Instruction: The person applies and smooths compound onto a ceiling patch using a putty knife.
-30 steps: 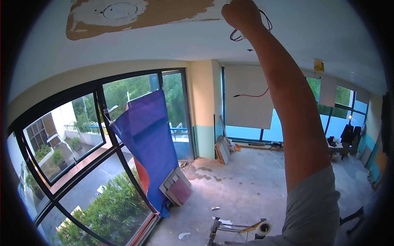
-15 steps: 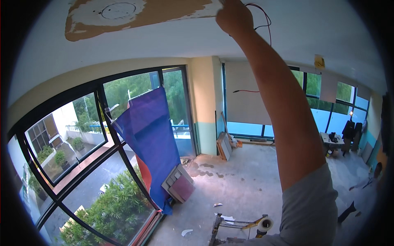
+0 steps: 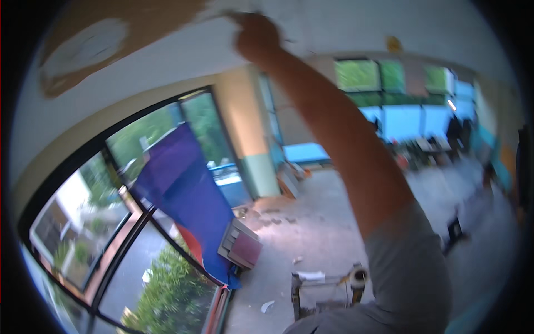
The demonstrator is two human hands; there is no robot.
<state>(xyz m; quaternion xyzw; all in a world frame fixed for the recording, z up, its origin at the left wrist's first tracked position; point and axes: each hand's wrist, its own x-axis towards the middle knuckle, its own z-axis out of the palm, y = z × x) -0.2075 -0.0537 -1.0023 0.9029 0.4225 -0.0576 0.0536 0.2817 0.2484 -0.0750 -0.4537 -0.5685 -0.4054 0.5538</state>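
Note:
My right arm reaches up to the white ceiling. The right hand is closed, its fingers wrapped around a thin flat-bladed tool, blurred by motion and held against or close to the ceiling. Left of the tool lies a brown bare patch with a white smeared area on it; a circle outline shows faintly there. Whether the blade touches the surface I cannot tell. My left hand is out of view.
Below stands a frame-like stand with a pale roll on its corner. A blue-purple cloth hangs by the windows, with flat panels leaning at its foot. White scraps lie on the floor. Farther right is a cluttered table.
My right hand has shifted left and slightly down in the picture with the tool. The whole view has turned and blurred; the ceiling patch now sits farther left and the right-hand windows show more.

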